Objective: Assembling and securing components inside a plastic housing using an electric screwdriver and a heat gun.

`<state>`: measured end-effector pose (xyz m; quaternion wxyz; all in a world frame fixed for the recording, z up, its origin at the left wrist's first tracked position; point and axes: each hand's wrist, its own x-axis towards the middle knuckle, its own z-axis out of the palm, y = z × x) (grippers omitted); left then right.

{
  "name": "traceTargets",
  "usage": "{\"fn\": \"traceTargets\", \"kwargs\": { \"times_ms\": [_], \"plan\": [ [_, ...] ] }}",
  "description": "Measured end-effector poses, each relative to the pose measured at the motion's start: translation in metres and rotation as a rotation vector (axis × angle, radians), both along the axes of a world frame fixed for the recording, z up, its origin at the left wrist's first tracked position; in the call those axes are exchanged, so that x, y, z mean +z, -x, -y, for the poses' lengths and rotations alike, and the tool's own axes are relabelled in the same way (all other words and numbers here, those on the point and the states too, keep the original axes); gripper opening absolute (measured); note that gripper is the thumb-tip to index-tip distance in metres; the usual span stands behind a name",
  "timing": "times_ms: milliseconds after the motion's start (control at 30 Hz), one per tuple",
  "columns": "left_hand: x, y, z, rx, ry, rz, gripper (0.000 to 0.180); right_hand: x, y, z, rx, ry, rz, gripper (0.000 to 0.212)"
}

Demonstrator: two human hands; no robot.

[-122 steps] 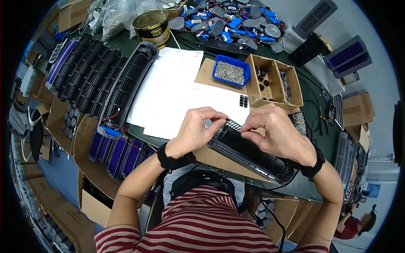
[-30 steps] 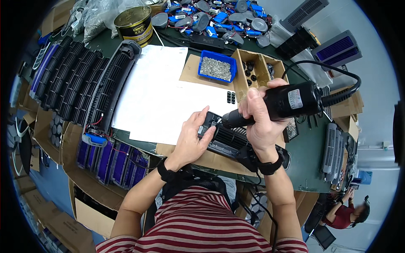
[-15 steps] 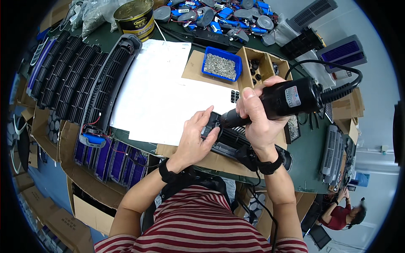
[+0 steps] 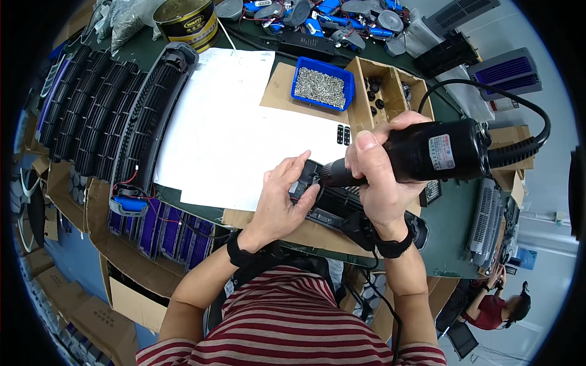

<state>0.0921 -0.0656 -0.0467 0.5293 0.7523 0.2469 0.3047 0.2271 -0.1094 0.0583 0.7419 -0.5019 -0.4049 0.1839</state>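
Note:
My right hand (image 4: 386, 177) is wrapped round a black corded electric screwdriver (image 4: 433, 149), held nearly level with its nose pointing left. The nose meets the end of a long black plastic housing (image 4: 332, 207) lying on cardboard in front of me. Its bit tip is hidden behind my left fingers and the housing. My left hand (image 4: 284, 195) grips that same end of the housing, thumb on the near side and fingers over the far side. Beyond my hands, two small black parts (image 4: 343, 135) lie on a white paper sheet (image 4: 232, 137).
A blue tray of small screws (image 4: 322, 85) stands beside a wooden compartment box (image 4: 390, 91) of black parts. Finished-looking black housings (image 4: 91, 110) line the left. Blue battery packs (image 4: 329, 18) pile up at the back, near a yellow-black tin (image 4: 189, 27). Another person (image 4: 497, 305) works far right.
The screwdriver's rear end has moved a little to the right and appears larger. My left hand stays on the housing's end. The surroundings have shifted slightly with the view.

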Motion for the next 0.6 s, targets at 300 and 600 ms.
{"fn": "traceTargets", "kwargs": {
  "times_ms": [300, 600],
  "plan": [
    [-0.015, 0.000, -0.002, -0.046, 0.084, 0.082, 0.058, 0.008, 0.011, -0.008, 0.100, 0.080, 0.421, 0.035],
    [-0.013, -0.001, -0.001, -0.002, -0.038, 0.113, 0.057, 0.008, 0.007, -0.006, 0.163, 0.072, 0.535, 0.034]
  ]
}}
